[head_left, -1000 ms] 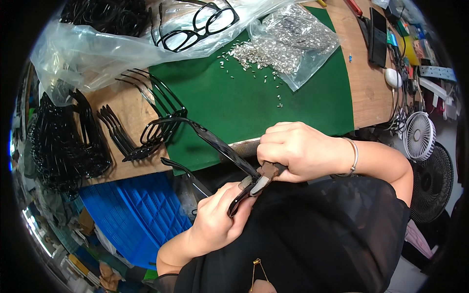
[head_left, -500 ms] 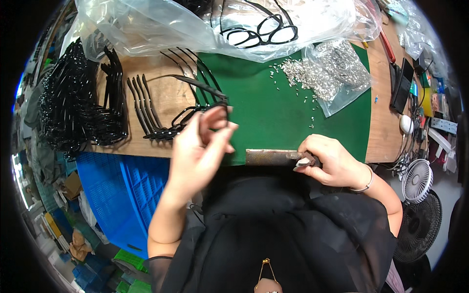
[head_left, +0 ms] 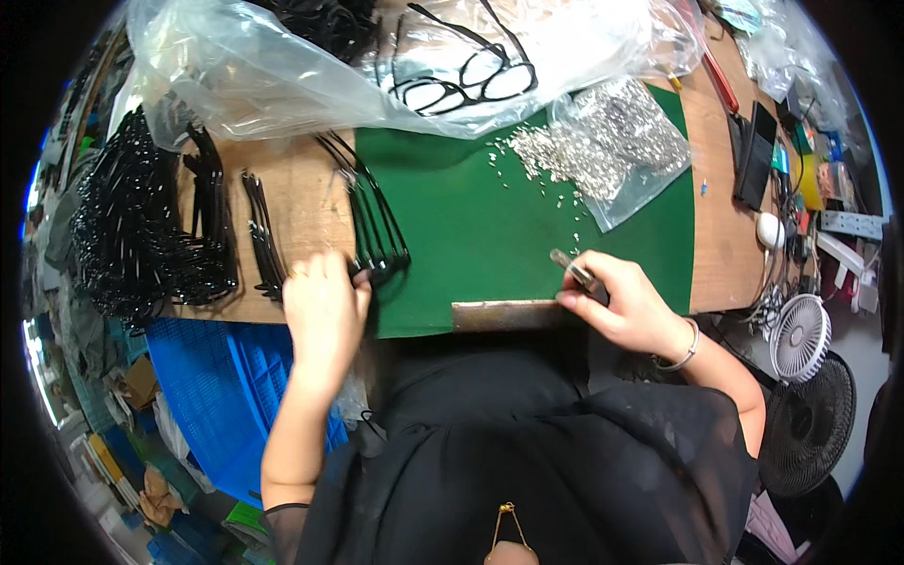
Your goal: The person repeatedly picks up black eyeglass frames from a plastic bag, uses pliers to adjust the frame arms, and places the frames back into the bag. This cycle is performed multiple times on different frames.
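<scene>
A row of black glasses frames [head_left: 381, 264] stands at the table's near left edge, temples pointing away from me. My left hand [head_left: 325, 303] lies over the left part of this row, fingers curled and thumb at the right, closed on the frames it partly hides. My right hand [head_left: 617, 301] grips a short hand tool [head_left: 574, 269] with a metal tip pointing up and left; its kind is unclear. Just below the tool, a flat metal strip [head_left: 508, 315] lies along the edge of the green mat [head_left: 461, 226].
A large pile of black glasses frames [head_left: 141, 226] sits far left. At the back, a clear plastic bag [head_left: 282, 85] has one black pair of glasses [head_left: 466, 89] on it. Tiny silvery parts spill from a small bag [head_left: 631, 141]. A blue crate [head_left: 202, 395] stands below the table.
My left hand has moved left and down from the single glasses frame it was handling to the row. My right hand has turned the tool, tip now upward, off the metal strip.
</scene>
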Tool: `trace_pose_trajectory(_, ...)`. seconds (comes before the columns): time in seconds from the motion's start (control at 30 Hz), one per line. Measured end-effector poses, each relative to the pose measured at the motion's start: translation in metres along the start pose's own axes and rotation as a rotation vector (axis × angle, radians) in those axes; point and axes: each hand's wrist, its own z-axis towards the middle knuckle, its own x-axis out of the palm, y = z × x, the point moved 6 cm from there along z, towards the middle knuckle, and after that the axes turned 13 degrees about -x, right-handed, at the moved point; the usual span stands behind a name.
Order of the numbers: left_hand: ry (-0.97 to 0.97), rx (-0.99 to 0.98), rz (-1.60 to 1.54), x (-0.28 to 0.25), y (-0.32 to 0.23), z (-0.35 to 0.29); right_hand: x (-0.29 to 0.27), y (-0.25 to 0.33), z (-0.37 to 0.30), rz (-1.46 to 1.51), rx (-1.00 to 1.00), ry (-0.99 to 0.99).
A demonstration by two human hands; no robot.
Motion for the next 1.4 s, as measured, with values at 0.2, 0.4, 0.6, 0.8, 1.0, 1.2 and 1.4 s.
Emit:
trace_pose_trajectory(0.2, -0.099, 0.182, -0.221, -0.036, 0.012, -0.035, 0.007, 0.002, 0.007, -0.013, 0.063, 0.048)
trace_pose_trajectory(0.4, -0.614, 0.258, -0.128, -0.095, 0.098, 0.013, 0.011, 0.009, 0.012, -0.027, 0.080, 0.047)
trace_pose_trajectory(0.6, -0.624, 0.216, 0.052, -0.097, 0.190, 0.097, 0.018, 0.009, 0.018, -0.082, 0.039, 0.060)
trace_pose_trajectory(0.8, -0.173, 0.149, 0.182, -0.071, 0.221, 0.106, 0.003, 0.002, 0.007, -0.117, 0.175, 0.055)
trace_pose_trajectory(1.0, 0.059, -0.118, 0.235, -0.071, 0.154, 0.080, -0.006, 0.000, 0.000, -0.192, 0.078, 0.058)
trace_pose_trajectory(1.2, -0.205, 0.580, -0.511, -0.079, -0.081, 0.090, -0.007, -0.002, 0.005, -0.265, 0.019, -0.027)
trace_pose_trajectory(1.4, -0.362, 0.408, 0.027, -0.019, -0.114, 0.155, -0.036, -0.015, -0.029, -0.314, 0.127, -0.122)
